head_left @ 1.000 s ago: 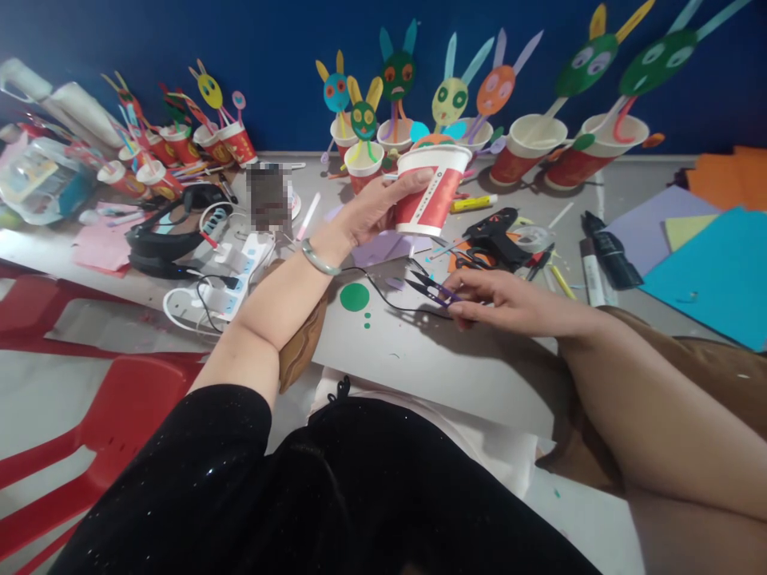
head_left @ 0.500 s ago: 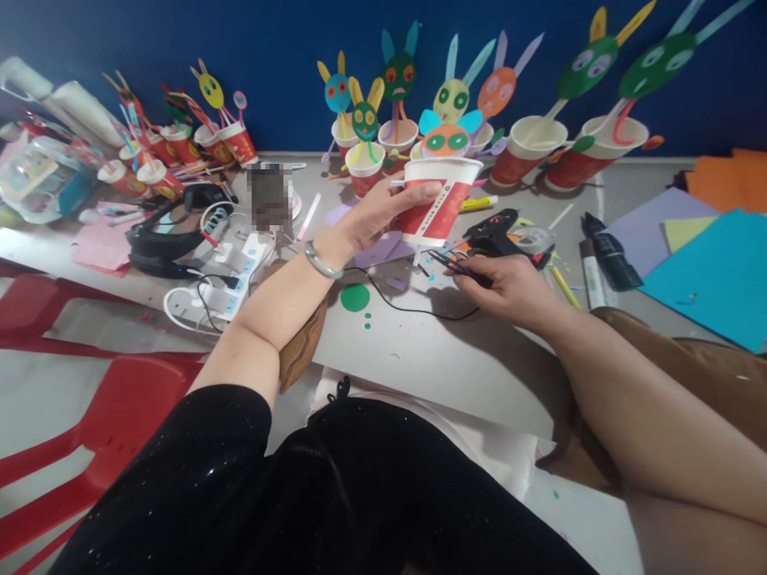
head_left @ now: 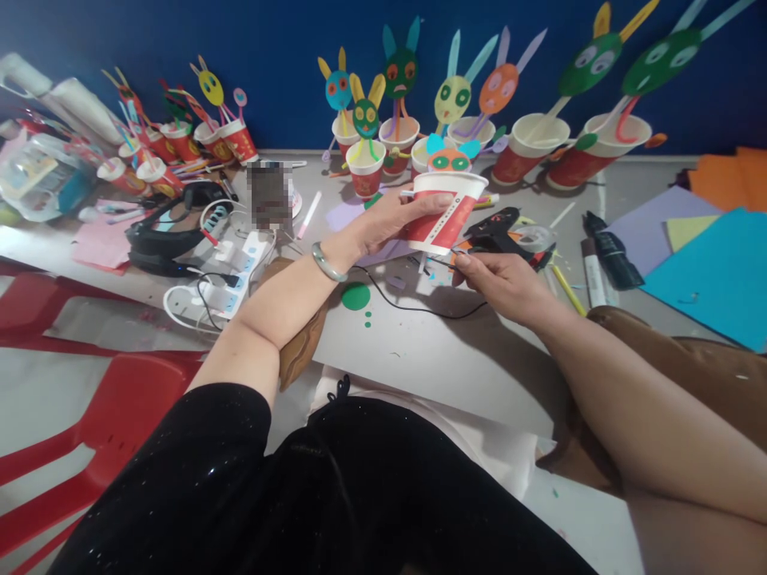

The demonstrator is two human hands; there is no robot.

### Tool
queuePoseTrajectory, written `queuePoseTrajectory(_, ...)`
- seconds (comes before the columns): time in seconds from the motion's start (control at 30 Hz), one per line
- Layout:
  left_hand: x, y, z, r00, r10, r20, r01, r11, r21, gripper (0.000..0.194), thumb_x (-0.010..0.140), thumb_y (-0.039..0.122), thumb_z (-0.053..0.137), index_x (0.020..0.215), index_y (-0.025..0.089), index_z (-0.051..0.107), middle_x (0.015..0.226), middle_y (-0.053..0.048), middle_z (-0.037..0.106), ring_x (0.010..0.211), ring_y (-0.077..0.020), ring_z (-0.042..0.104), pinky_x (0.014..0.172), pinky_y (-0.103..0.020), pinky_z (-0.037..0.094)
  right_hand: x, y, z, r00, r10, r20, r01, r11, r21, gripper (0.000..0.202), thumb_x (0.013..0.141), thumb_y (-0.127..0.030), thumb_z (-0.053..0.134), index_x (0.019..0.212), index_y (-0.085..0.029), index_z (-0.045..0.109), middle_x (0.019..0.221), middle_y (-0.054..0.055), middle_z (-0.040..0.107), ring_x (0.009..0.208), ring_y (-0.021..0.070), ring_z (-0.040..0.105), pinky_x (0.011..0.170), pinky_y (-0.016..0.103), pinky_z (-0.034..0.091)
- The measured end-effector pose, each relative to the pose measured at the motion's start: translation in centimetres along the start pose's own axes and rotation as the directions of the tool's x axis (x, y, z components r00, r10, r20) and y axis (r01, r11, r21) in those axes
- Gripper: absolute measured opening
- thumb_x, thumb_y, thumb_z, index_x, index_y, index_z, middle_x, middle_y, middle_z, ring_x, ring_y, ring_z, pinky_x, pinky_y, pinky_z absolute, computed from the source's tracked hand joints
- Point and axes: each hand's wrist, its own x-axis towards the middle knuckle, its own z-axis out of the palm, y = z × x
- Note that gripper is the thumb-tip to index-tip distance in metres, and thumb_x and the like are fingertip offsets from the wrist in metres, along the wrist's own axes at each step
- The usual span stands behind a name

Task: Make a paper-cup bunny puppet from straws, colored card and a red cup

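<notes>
A red paper cup point(head_left: 451, 220) is clamped in the left hand point(head_left: 392, 222) above the table point(head_left: 419, 351), between its near and far edges. Thread snips point(head_left: 445, 261) are pinched in the right hand point(head_left: 503, 281), just beside the cup's base. A green disc point(head_left: 355, 296) is seen nearer the near edge.

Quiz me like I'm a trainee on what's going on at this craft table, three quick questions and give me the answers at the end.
1. What circles the wrist of the left hand?
A) a wristwatch
B) a bangle
C) a rubber band

2. True or false: the left hand holds a paper cup while the right hand is near the cup's base.

3. Fill in the blank: the large paper circle lying on the table is coloured ____.

Key: 1. B; 2. True; 3. green
</notes>
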Motion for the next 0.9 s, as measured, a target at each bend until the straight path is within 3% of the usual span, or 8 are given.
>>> queuePoseTrajectory(0.17, 0.5, -0.9, -0.1, 0.997, 0.026, 0.068, -0.026, 1.0, -0.008, 0.027, 0.094, 0.045, 0.077, 0.106, 0.021, 0.075, 0.104, -0.007, 0.082, 0.113, -0.0271, 0.073, 0.106, -0.042, 0.058, 0.0, -0.2, 0.5, 0.999, 0.02, -0.028, -0.019, 1.0, 0.013, 0.08, 0.083, -0.098, 0.048, 0.068, -0.022, 0.067, 0.054, 0.0, 0.044, 0.053, 0.0143, 0.04, 0.053, 0.032, 0.031)
queuePoseTrajectory(0.47, 0.6, -1.2, 0.3, 0.996, -0.076, -0.045, 0.077, 0.997, 0.021, 0.03, 0.093, 0.045, 0.079, 0.112, 0.021, 0.075, 0.093, -0.006, 0.081, 0.112, -0.0272, 0.075, 0.101, -0.038, 0.061, 0.0, -0.3, 1.1, 0.997, 0.033, -0.071, -0.03, 0.998, 0.053, 0.075, 0.085, -0.095, 0.05, 0.069, -0.023, 0.064, 0.056, 0.0, 0.043, 0.056, 0.0156, 0.04, 0.054, 0.032, 0.029)
queuePoseTrajectory(0.63, 0.9, -1.5, 0.1, 0.996, -0.076, -0.044, 0.076, 0.997, -0.005, 0.031, 0.093, 0.045, 0.079, 0.112, 0.022, 0.075, 0.089, -0.006, 0.081, 0.111, -0.0282, 0.075, 0.104, -0.042, 0.06, -0.1, -0.3, 1.2, 0.995, 0.031, -0.091, -0.024, 0.997, 0.07, 0.075, 0.084, -0.096, 0.051, 0.071, -0.024, 0.065, 0.056, 0.0, 0.044, 0.055, 0.0154, 0.04, 0.055, 0.032, 0.03)
queuePoseTrajectory(0.9, 1.6, -2.2, -0.5, 0.997, -0.073, -0.016, 0.073, 0.997, 0.033, 0.053, 0.087, 0.06, 0.082, 0.122, 0.021, 0.074, 0.082, -0.007, 0.079, 0.107, -0.0291, 0.077, 0.096, -0.04, 0.064, -0.1, -0.3, 1.2, 0.995, 0.052, -0.08, -0.042, 0.992, 0.116, 0.072, 0.083, -0.094, 0.055, 0.072, -0.024, 0.065, 0.055, -0.002, 0.04, 0.054, 0.0139, 0.035, 0.053, 0.032, 0.028)
